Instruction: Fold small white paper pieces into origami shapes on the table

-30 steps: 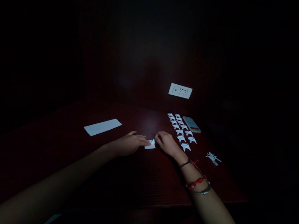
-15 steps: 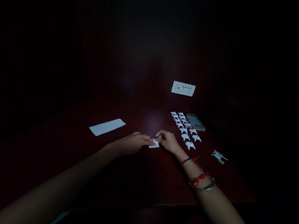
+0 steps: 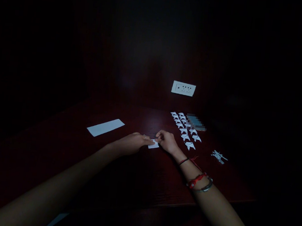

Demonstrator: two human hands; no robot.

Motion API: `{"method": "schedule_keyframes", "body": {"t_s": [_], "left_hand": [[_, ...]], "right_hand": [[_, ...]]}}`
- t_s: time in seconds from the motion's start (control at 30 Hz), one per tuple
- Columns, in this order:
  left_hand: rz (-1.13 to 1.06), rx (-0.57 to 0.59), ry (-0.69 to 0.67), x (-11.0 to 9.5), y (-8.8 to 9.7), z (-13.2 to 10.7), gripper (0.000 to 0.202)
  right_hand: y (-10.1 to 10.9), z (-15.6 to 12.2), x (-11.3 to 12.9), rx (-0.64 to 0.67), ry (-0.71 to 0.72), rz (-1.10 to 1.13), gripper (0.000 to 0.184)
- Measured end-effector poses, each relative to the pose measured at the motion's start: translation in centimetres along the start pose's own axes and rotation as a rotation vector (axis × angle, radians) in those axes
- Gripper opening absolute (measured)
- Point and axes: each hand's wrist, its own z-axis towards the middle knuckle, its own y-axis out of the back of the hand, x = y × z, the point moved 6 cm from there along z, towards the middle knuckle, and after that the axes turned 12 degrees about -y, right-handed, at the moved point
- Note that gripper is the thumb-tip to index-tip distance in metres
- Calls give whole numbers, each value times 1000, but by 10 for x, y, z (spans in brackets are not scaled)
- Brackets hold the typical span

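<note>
A small white piece of paper (image 3: 153, 146) lies on the dark red table between my hands. My left hand (image 3: 134, 142) reaches in from the left, its thumb and fingers closed on the paper's left side. From the right, my right hand (image 3: 166, 140) pinches the paper's upper right edge with curled fingers. The fingertips hide part of the paper, so its folds cannot be made out. Right of my right hand lie several folded white paper pieces (image 3: 190, 145), set in slanting rows. A long white paper strip (image 3: 105, 127) rests to the left of my left hand.
A pixelated flat object, apparently a phone (image 3: 196, 122), lies beside the folded pieces. Thin paper scraps (image 3: 219, 157) form a small heap at the right. A white socket panel (image 3: 183, 88) is on the wall behind. The table's front edge (image 3: 168, 205) runs below my forearms.
The whole view has shifted slightly, so things sit a little farther left. Both hands keep their hold on the small paper with almost no visible movement.
</note>
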Motion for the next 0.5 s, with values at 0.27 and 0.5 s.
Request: {"method": "schedule_keyframes", "body": {"t_s": [0.27,0.5], "left_hand": [[1,9,8,-1,2,1,49],[-47,7,-35,9,-1,-8,59]], "right_hand": [[6,-2,4,-44,64,-56,13],[15,-26,26,99,440,-284,21]]}}
